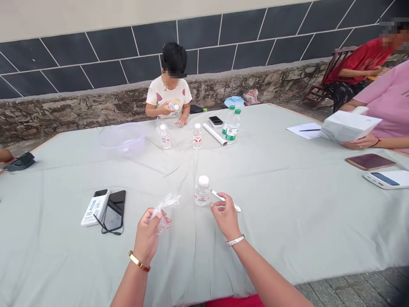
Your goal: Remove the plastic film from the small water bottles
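My left hand [153, 228] is closed around crumpled clear plastic film [169, 202], whose loose end sticks up to the right. Whether anything is wrapped inside is hard to make out. A small clear bottle [202, 196] with a white cap and a pink-and-white label stands upright on the table, just left of my right hand [226, 215]. That hand hovers with its fingers bent and apart, nothing visible between them. Partly behind its fingers lies a slim white tool [237, 207], perhaps a cutter or pen.
Two phones or power banks lie left: a white one [96, 207] and a black phone [115, 211]. Farther back are a clear basin [123, 140], two small bottles, a white roll [214, 134] and green-capped bottles [232, 128]. A person sits opposite; another at right holds a white box [348, 125].
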Demonstrator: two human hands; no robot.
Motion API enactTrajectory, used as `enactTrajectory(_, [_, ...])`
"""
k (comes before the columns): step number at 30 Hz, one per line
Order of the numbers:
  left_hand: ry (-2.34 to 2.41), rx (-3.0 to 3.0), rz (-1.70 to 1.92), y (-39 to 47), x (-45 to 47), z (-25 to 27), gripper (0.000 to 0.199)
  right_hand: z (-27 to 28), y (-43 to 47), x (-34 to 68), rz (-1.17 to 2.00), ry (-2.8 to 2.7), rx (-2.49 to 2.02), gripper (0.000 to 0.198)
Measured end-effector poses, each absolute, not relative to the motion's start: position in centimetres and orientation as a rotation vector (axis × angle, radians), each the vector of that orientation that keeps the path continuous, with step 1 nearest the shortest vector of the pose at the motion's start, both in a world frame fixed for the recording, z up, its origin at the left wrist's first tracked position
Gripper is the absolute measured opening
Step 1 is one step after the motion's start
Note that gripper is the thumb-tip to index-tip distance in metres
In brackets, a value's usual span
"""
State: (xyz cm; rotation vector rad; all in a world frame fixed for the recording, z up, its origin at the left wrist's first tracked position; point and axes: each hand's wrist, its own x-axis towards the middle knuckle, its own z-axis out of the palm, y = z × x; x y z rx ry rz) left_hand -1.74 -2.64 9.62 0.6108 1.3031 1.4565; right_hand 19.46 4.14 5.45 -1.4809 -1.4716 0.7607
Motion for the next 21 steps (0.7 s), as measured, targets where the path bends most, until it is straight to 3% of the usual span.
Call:
enactTrajectory(3, [1.306,0.499,1.492,-1.8,-2.2,9.1,0.034,2.7,6.4,19.1,0.77,-1.572,-1.579,0.06])
enactTrajectory(6, [1.398,0.499,1.509,-1.0,-2.5,8.7,0.065,1.3,7.6,17.8,0.762,-1.658,-1.639,0.056])
enactTrajectory(8, [1.456,0.558,1.482,-0.5,-2.9,8.7,0.073,1.1,8.3,17.2,0.726,-1.691,-1.63,0.053])
enactTrajectory(16, [1.139,0.54,1.443,2.2,-4.7,8.2,0.021,1.1,11.6,16.4,0.741,-1.741,-1.594,0.048])
enactTrajectory(18, [1.116,0.514,1.441,3.1,-5.6,8.4,0.023,1.0,12.4,15.8,0.755,-1.719,-1.608,0.05])
enactTrajectory(21, [1.126,0.549,1.386,4.0,-7.1,8.6,0.041,0.8,14.7,14.7,0.789,-1.668,-1.63,0.054])
